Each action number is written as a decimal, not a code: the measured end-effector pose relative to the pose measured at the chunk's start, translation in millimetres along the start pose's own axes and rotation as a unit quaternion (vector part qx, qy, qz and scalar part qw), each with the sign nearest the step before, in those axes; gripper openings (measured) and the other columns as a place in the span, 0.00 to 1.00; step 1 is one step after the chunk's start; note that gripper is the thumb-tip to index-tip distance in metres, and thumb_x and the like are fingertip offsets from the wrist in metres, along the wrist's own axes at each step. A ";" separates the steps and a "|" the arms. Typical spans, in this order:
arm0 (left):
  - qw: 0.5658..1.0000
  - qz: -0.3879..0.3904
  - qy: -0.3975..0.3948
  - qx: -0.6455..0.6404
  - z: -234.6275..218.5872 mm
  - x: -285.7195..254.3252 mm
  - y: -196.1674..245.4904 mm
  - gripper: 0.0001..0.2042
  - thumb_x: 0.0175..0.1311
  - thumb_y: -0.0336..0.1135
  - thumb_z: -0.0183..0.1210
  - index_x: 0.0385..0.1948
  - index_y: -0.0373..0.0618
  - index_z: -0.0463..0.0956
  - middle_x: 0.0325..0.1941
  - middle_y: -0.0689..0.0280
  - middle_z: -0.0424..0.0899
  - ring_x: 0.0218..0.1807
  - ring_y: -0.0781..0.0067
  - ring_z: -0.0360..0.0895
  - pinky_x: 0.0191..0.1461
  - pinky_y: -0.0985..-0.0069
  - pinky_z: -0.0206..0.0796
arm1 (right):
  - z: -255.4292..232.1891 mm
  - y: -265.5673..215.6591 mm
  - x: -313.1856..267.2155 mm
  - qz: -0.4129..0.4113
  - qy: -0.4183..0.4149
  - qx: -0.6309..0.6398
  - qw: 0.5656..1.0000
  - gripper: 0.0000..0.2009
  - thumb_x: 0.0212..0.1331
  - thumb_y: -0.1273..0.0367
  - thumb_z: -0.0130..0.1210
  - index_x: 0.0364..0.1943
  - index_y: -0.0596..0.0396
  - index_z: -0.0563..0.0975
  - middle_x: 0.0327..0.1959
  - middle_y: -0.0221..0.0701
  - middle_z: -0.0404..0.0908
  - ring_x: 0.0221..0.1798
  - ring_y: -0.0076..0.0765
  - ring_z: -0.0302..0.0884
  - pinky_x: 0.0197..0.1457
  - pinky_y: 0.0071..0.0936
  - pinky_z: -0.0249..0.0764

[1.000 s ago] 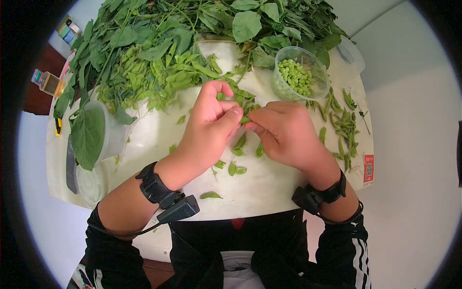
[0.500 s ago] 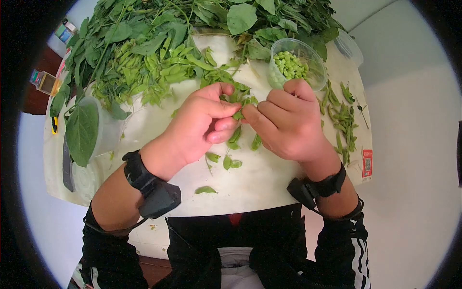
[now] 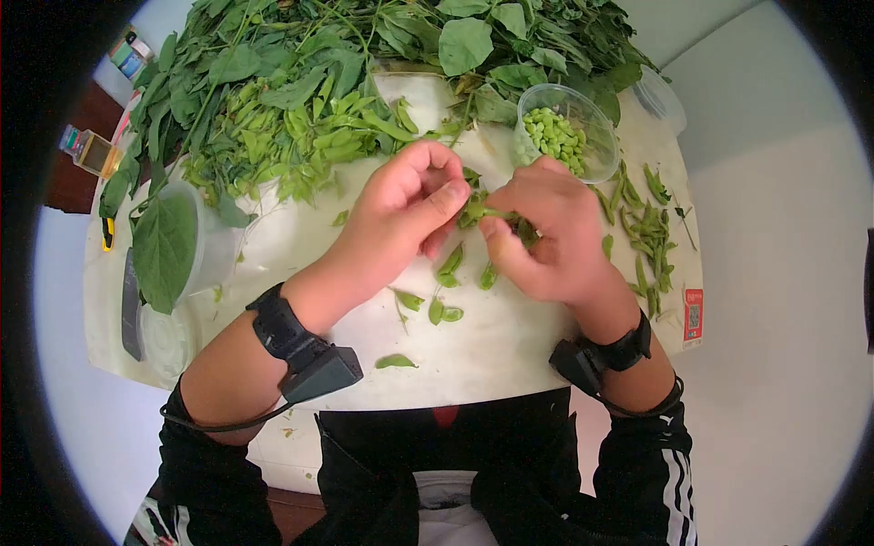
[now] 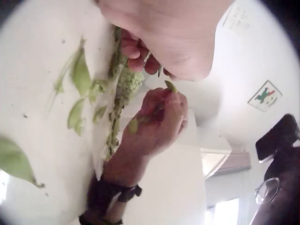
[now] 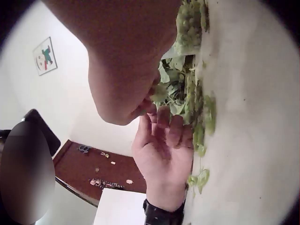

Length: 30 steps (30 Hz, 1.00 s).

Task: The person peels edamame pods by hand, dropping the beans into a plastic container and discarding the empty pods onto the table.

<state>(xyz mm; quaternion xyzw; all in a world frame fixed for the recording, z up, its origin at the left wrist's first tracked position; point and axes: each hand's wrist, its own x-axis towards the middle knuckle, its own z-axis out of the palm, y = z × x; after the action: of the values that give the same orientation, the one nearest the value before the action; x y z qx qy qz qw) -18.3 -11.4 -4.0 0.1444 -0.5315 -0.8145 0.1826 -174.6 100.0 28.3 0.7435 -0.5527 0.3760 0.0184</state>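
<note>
Between the thumb and forefinger of my right hand (image 3: 551,232) is a green soybean pod (image 4: 171,86), pinched near its end. My left hand (image 3: 401,214) is close beside it, with fingers curled and the thumb tip against the forefinger. Whether something small sits between those fingertips, I cannot tell. Under the hands lie loose pods (image 3: 449,267), and a single pod (image 3: 396,361) rests nearer the table's front edge. Just beyond my right hand stands a clear plastic tub (image 3: 596,150), holding shelled green beans (image 3: 553,136).
Picked pods (image 3: 264,146) are heaped at back left, below a mass of leafy stalks (image 3: 464,45). Flattened pods (image 3: 651,241) lie along the right. At left are a clear container (image 3: 214,241) under a leaf, a lid (image 3: 168,346), a yellow-handled cutter (image 3: 108,235) and a bottle (image 3: 89,153).
Earlier both hands met at the pod, with the left thumb on it half a second ago. Now the left fingertips have drawn slightly apart, and the pod is in the right hand's pinch.
</note>
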 end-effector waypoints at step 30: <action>0.783 0.289 0.001 0.551 8.0 -14.6 2.9 0.03 0.50 0.24 0.55 0.26 0.39 0.71 0.19 0.55 0.74 0.22 0.48 0.73 0.25 0.62 0.65 | 15.4 -12.6 -11.8 0.308 -0.041 0.295 0.903 0.02 0.48 0.80 0.53 0.24 0.60 0.73 0.24 0.20 0.72 0.29 0.11 0.64 0.30 0.14 0.59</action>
<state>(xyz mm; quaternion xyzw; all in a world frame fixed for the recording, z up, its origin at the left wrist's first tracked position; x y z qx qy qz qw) -8.4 0.6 2.4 0.0607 -0.9064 -0.2918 0.2994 -157.1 107.6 15.3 0.5220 -0.6183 0.4781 -0.3416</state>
